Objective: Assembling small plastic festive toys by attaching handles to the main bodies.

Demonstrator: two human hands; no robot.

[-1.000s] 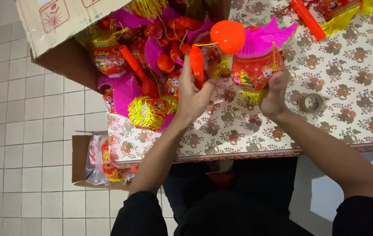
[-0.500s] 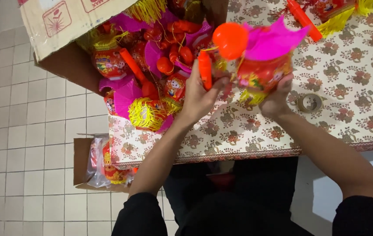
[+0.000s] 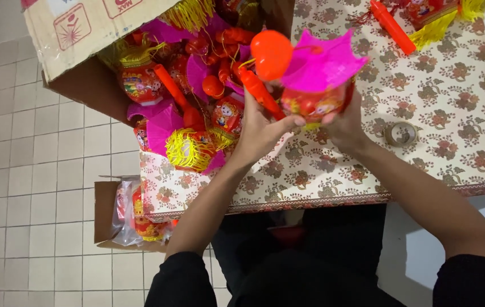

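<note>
A table (image 3: 452,91) under floral cloth carries a tape roll (image 3: 400,133), a red stick (image 3: 392,27) and heaped lanterns (image 3: 188,149) (mostly red and pink).

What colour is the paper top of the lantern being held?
Bright pink top, seen in the head view.

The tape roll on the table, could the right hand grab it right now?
Probably not right away. The right hand is wrapped around the red and pink lantern together with the left hand. The tape roll lies close beside it on the flowered tablecloth with nothing between them, so a freed hand looks able to.
</note>
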